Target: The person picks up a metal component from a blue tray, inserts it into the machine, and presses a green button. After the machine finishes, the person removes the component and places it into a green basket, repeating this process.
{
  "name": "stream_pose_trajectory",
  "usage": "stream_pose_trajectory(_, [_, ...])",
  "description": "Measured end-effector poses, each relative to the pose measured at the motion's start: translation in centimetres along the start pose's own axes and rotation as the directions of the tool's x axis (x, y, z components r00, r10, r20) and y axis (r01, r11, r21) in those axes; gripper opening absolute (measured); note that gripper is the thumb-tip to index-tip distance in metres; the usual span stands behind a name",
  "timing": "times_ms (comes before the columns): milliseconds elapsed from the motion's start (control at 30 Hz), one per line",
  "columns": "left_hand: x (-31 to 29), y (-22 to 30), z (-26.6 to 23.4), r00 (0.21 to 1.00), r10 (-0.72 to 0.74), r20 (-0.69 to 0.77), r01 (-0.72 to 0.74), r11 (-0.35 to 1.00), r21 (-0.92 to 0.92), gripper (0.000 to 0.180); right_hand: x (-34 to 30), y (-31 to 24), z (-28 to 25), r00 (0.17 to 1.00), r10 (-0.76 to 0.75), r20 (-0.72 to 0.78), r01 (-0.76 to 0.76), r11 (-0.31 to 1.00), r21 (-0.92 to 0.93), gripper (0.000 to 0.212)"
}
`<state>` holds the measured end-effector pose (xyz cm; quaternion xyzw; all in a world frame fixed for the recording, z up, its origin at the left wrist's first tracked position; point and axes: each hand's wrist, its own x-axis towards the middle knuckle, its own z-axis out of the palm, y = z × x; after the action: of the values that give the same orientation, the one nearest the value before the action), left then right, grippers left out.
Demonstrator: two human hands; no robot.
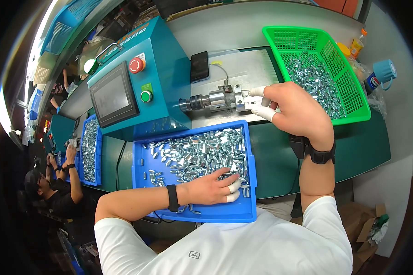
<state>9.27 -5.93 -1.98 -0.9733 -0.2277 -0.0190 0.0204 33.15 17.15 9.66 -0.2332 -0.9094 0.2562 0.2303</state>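
My left hand [210, 188] lies over a blue tray [215, 215] of small shiny metal parts [202, 153], fingers apart and touching the pile; white covers sit on some fingertips. At the machine's metal fixture [245, 101], my right hand [298, 107] has thumb and index finger spread, both with white covers. Their tips rest at the fixture's two sides, and no part shows clearly between them. The other right fingers are partly hidden behind the hand. A chuck-like spindle [197, 102] of the teal machine [165, 68] points toward the fixture from the left.
A green basket [365, 114] of similar parts stands at the right. A black phone [199, 66] lies behind the fixture. The machine bears a screen [114, 95] and a red button [136, 65]. Beyond the basket are a bottle [358, 43] and blue cup [384, 71]. Another person [55, 192] works at far left.
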Motion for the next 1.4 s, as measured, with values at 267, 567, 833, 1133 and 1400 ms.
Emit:
stream_pose_trajectory(267, [-1.7, -1.4, -1.2, 0.991, -0.135, -0.024, 0.137, 0.986, 0.093, 0.036, -0.1, -0.3, 0.1, 1.000, -0.008, -0.002, 0.008, 1.000, 0.012, 0.035])
stream_pose_trajectory(567, [0.6, -0.5, -0.7, 0.991, 0.034, -0.132, -0.055, 0.986, -0.158, 0.037, -0.1, -0.2, 0.2, 1.000, -0.023, 0.012, 0.023, 1.000, -0.013, 0.035])
stream_pose_trajectory(833, [2.2, -0.4, 0.3, 0.993, 0.079, -0.090, -0.082, 0.996, -0.029, 0.040, 0.0, -0.6, -0.1, 1.000, 0.015, 0.025, -0.015, 1.000, 0.017, 0.035])
stream_pose_trajectory(1133, [1.1, -4.2, -1.3, 0.973, -0.220, -0.065, 0.225, 0.970, 0.094, 0.034, -0.1, -0.7, 0.0, 0.999, -0.020, 0.049, 0.021, 0.999, -0.037, 0.038])
stream_pose_trajectory(1400, [1.9, -0.9, -0.1, 0.958, 0.168, -0.232, -0.201, 0.972, -0.126, 0.033, 0.1, -0.8, 0.3, 0.999, -0.014, 0.045, 0.016, 1.000, -0.026, 0.040])
